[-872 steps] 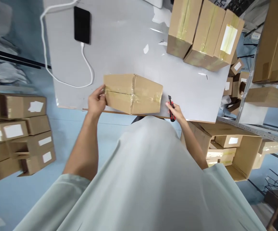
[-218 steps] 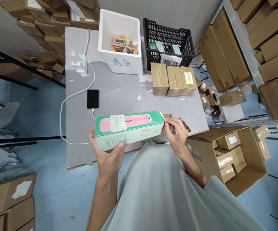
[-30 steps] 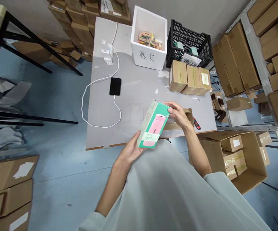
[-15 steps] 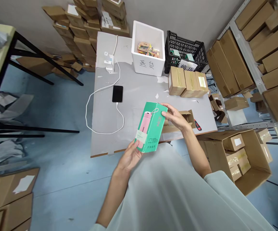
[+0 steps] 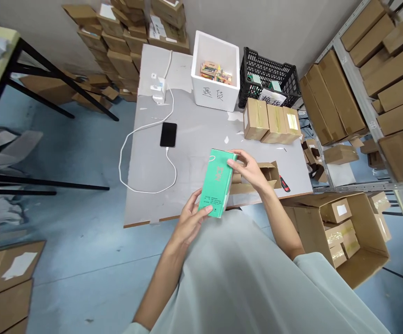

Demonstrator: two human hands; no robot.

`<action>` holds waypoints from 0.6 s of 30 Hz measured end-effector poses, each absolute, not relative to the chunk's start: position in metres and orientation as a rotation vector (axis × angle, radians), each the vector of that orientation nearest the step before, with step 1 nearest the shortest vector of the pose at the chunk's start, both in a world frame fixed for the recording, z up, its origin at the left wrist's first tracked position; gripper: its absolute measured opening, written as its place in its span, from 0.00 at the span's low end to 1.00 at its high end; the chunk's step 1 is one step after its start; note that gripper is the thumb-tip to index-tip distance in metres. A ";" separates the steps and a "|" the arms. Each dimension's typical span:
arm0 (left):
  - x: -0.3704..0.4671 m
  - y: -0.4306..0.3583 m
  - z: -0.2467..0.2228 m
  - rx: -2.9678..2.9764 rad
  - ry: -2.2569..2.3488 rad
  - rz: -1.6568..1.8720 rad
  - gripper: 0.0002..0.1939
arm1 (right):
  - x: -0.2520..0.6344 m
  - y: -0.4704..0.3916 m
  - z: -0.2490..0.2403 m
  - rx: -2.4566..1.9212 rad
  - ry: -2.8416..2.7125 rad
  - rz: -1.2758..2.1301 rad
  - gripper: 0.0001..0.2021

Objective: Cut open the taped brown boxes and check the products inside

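At a grey surface (image 5: pixel 194 134), two hands pinch a green box (image 5: pixel 216 181).

Left hand (image 5: pixel 192 218) grips its lower end, right hand (image 5: pixel 245 168) its top.

Diffuse, fairly bright, cool light fell across the pale grey tabletop (image 5: pixel 194 134), leaving only soft shadows. The blue floor (image 5: pixel 79 227) carried a hazy sheen at left and dimmed beneath the black table frame (image 5: pixel 44 69). Wide-angle distortion stretched the metal shelving (image 5: pixel 346 60) at right. The green box (image 5: pixel 215 183) looked reasonably sharp, its smallest print illegible; the outer edges looked softer.
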State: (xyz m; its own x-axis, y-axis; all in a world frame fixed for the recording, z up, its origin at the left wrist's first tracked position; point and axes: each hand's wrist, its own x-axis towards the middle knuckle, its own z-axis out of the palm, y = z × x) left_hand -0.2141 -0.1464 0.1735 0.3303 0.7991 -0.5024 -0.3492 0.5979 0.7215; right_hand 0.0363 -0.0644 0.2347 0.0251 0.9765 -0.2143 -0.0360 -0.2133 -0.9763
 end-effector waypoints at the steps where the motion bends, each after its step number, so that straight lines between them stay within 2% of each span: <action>1: -0.215 -0.148 0.170 0.503 0.930 0.804 0.47 | 0.037 -0.065 0.236 -1.316 -1.050 1.410 0.34; 5: -0.220 -0.151 0.162 0.346 0.811 0.729 0.45 | 0.038 -0.066 0.233 -1.179 -1.009 1.573 0.40; 8: -0.222 -0.149 0.169 0.386 0.817 0.672 0.45 | 0.034 -0.067 0.227 -1.191 -1.025 1.505 0.38; 13: -0.215 -0.144 0.190 0.668 0.991 0.761 0.51 | 0.026 -0.066 0.220 -1.293 -1.018 1.341 0.35; 18: -0.207 -0.143 0.194 0.704 1.054 0.801 0.49 | 0.028 -0.069 0.224 -1.276 -0.994 1.353 0.34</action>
State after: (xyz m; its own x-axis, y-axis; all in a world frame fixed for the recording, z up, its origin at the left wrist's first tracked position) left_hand -0.2070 -0.1432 0.1936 0.2757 0.8395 -0.4683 -0.2265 0.5302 0.8171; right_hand 0.0277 -0.0691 0.2236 0.0412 0.9824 -0.1824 -0.1200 -0.1763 -0.9770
